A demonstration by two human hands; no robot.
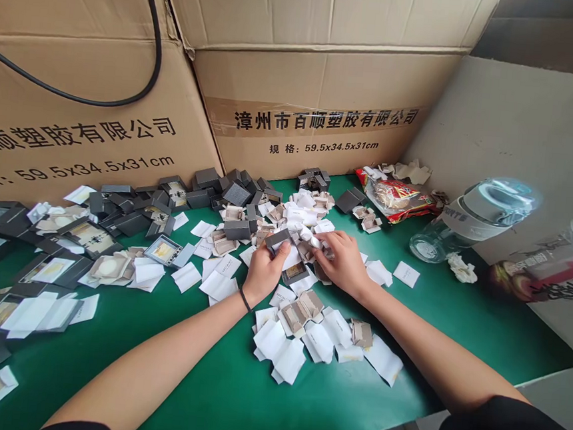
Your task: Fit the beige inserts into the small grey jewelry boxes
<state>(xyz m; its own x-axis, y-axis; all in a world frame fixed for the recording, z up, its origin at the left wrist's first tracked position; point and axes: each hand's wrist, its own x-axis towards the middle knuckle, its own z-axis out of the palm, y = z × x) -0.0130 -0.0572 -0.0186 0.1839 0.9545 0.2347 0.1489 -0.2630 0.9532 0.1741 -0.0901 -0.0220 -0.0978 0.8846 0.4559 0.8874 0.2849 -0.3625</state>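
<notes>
- A person's left hand (266, 267) is clamped on a small dark box (278, 240) above a heap in the middle of the green table (190, 400); from where I stand its inside cannot be made out
- The right hand (345, 263) is just beside, apart from the left, its fingertips at a small pale piece (309, 236) over the heap; whether they pinch it, I cannot tell
- Just below the two hands lies a dark open case (295, 274), brownish inside, among white papers (318, 341) and grey-brown cardboard inserts (303, 312)
- To the left, dark boxes (133, 221) crowd together, several of them open; one open box (90, 236) shows a tan interior, and near it a framed case (167, 251) holds a yellowish patch
- At the far right, a clear bottle (472, 214) with a pale band leans in view near a red bag (398, 198), whose contents I cannot name
- Behind the table's clutter stand two brown cartons (318, 84), printed "59.5x34.5x31cm", what they hold hidden from me
</notes>
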